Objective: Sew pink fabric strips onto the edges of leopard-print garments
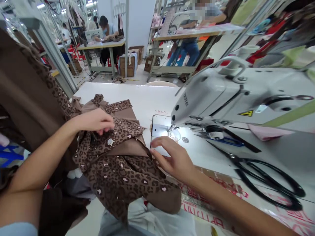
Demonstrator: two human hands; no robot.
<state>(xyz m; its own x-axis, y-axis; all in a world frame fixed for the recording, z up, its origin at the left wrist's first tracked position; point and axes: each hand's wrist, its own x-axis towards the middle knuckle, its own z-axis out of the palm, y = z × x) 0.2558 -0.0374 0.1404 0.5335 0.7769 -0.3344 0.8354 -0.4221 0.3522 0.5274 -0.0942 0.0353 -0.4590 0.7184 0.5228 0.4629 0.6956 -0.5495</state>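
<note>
A brown leopard-print garment point(118, 160) lies bunched on the white sewing table point(137, 95) and hangs over its near edge. My left hand point(94, 120) rests on top of the fabric with its fingers curled and pinched on a fold. My right hand point(172, 157) hovers at the fabric's right edge, fingers spread and open, just in front of the lit needle plate point(164, 131). The white sewing machine point(221, 95) stands to the right, its head over the plate.
Black scissors point(265, 178) lie on the table at the right. A pink cloth piece point(268, 132) sits by the machine base. More brown fabric point(27, 98) hangs at the left. Other people sit at sewing tables point(103, 44) across the aisle, with boxes on the floor.
</note>
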